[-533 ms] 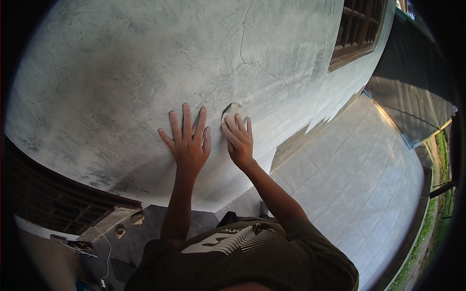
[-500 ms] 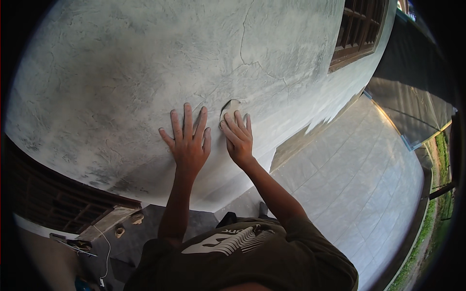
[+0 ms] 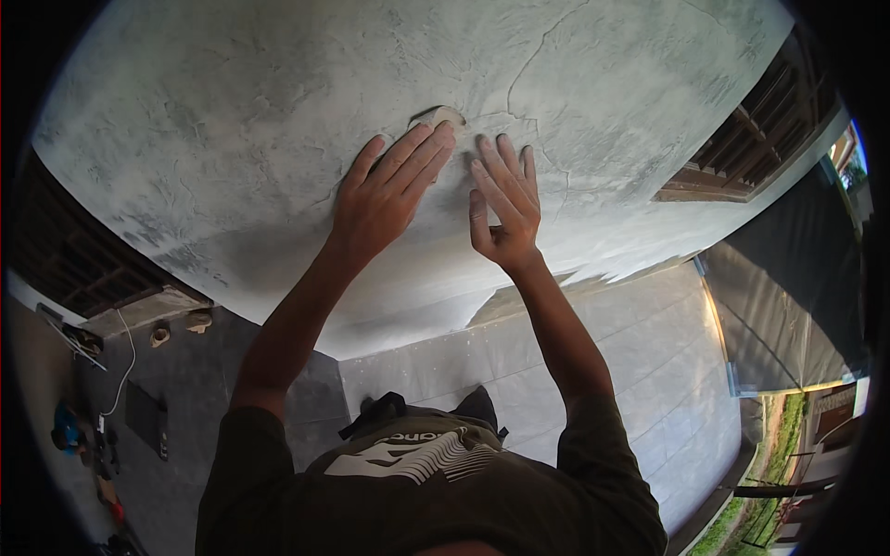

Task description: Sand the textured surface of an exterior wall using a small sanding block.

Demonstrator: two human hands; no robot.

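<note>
A grey plastered wall [image 3: 306, 120] fills the upper half of the view, with a thin crack [image 3: 530, 61] running down its upper right. A small curled piece of sandpaper [image 3: 449, 115], pale with a dark edge, lies against it. My left hand [image 3: 382, 190] holds this piece to the plaster under its flattened, dusty fingertips; most of the sheet is hidden beneath them. Beside it, to the right, my right hand [image 3: 507, 199] has its fingers and thumb apart and nothing in it. Its fingertips are at the wall near the crack; whether they touch is unclear.
A brown barred window [image 3: 742, 148] sits at the right, another dark grille [image 3: 69, 246] at the left. Grey floor tiles [image 3: 630, 347] spread below the wall. At lower left lie a white cable [image 3: 128, 366] and several tools. A dark sheet [image 3: 788, 278] hangs at right.
The sandpaper has passed from under my right hand to under my left. Both hands sit higher in the picture, the right one now off the sheet. The view has shifted and turned.
</note>
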